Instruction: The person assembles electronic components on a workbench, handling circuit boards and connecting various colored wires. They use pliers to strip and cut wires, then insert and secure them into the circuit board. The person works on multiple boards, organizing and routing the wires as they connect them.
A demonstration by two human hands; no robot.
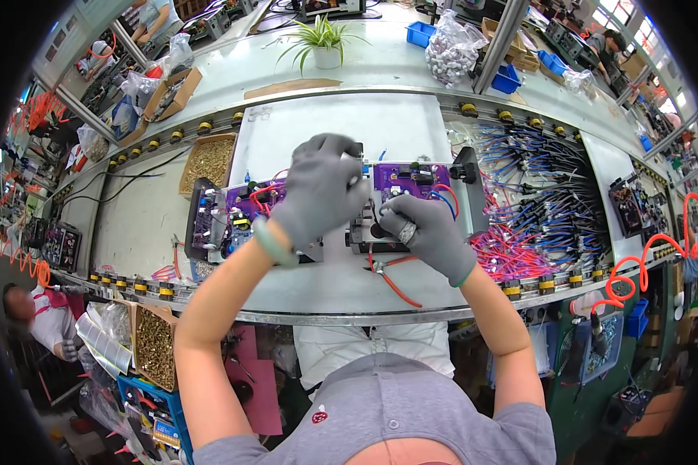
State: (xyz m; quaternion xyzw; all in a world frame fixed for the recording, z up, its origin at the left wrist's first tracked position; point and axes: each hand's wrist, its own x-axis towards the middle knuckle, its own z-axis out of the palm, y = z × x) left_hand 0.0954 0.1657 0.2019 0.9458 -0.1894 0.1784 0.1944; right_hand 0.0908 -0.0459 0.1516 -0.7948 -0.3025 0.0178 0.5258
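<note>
The left purple board (238,208) is partly hidden behind the blurred left hand (322,187), whose grip I can't tell. Pliers (379,268) lie between bench edge (349,318) and right purple board (402,180), where the right hand (434,234) curls, hold unclear.

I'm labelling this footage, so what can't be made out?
Head view: whether the left hand grips anything, blurred by motion.
Head view: right part of the left purple circuit board, behind that hand.
Head view: anything directly under the right hand, covered by it.
</note>
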